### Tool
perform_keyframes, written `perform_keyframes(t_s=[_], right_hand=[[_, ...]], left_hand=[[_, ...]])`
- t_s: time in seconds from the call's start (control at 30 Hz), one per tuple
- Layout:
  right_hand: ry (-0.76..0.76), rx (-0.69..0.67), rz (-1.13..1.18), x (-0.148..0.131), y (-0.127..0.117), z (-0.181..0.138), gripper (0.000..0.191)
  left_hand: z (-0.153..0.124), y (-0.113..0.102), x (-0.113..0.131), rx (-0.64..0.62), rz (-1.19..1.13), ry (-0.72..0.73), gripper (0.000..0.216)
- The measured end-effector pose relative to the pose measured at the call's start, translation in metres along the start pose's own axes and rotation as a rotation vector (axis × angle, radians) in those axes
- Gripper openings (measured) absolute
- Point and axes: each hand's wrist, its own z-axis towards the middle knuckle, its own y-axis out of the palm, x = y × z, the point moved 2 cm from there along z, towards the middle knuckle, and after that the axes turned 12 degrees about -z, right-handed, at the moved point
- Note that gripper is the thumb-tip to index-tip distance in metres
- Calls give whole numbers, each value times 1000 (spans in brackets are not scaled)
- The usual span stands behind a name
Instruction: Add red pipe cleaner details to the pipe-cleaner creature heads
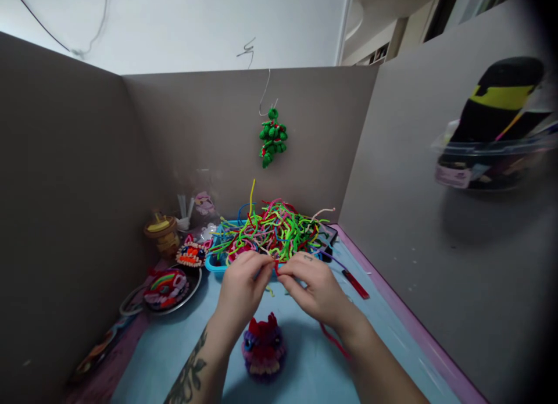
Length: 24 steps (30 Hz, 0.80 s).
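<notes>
Both hands meet above the middle of the table, pinching a short red pipe cleaner [276,268] between them. My left hand [246,279] has thumb and forefinger pressed together at its left side. From the right, my right hand [311,285] grips the other side with bent fingers. Below and between my forearms sits a small fuzzy figure [264,349] in purple and red, with dark eyes and a pale row along its bottom. Another red pipe cleaner [333,340] lies by my right wrist, partly hidden by the arm.
A blue tray [213,267] heaped with colourful pipe cleaners [279,229] stands behind my hands. At left, a round dish [192,288] holds a fuzzy rainbow piece. A red-handled tool [355,283] lies right. Grey panels surround the table; a green ornament [272,138] hangs at the back.
</notes>
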Motion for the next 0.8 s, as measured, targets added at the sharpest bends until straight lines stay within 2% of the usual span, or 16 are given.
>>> perform_keyframes(t_s=[0.1, 0.17, 0.23, 0.37, 0.47, 0.6, 0.67, 0.8], right_hand=[[44, -66, 203, 7, -5, 0, 23], [130, 7, 257, 13, -7, 0, 21], [172, 70, 233, 17, -6, -1, 12], [37, 48, 191, 17, 4, -1, 17], [16, 92, 171, 17, 9, -1, 14], [88, 134, 161, 17, 10, 0, 8], [168, 131, 176, 17, 10, 0, 3], [436, 90, 282, 20, 17, 0, 13]], left_hand=[[3, -2, -1, -40, -190, -195, 19], [4, -1, -4, -71, -363, -334, 21], [4, 2, -8, -92, -513, -414, 24], [3, 12, -19, -129, -643, -453, 26], [3, 17, -23, -137, -588, -420, 24], [2, 15, -21, -116, -310, -247, 20], [1, 14, -17, -107, -154, -131, 17], [-2, 15, -12, -70, 168, 33, 18]])
